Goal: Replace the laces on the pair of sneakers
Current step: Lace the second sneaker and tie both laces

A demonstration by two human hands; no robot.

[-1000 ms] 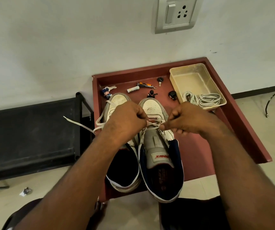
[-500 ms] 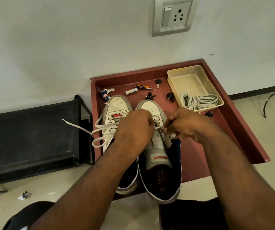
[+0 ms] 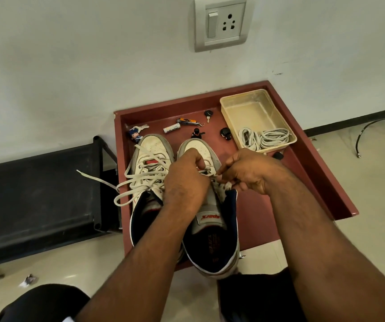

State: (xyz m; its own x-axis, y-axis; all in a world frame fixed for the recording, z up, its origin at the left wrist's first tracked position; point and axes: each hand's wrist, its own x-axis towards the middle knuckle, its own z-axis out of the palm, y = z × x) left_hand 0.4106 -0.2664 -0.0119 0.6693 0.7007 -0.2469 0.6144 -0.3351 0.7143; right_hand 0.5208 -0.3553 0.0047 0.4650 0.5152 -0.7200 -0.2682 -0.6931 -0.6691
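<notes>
Two white sneakers with navy lining stand side by side, toes to the wall, on a dark red tray [image 3: 321,173]. The left sneaker [image 3: 150,159] has a loose white lace [image 3: 126,182] trailing off the tray's left edge. Over the right sneaker [image 3: 210,231], my left hand [image 3: 185,182] and my right hand [image 3: 249,173] each pinch a strand of its lace at the eyelets. Both hands hide most of that lacing. Coiled white laces [image 3: 264,138] lie in a clear plastic box [image 3: 254,110] at the tray's back right.
Small items lie along the tray's back: a keyring figure [image 3: 134,133], a battery [image 3: 171,129], a nail clipper [image 3: 188,122], a key [image 3: 207,114] and black pieces [image 3: 225,133]. A black bench [image 3: 35,194] stands left. A wall socket [image 3: 220,23] is above, a cable [image 3: 372,133] lies right.
The view has shifted, so the tray sits lower and more central. My left hand moved right, uncovering the left sneaker's lacing, and both hands stay pinched at the right sneaker's lace.
</notes>
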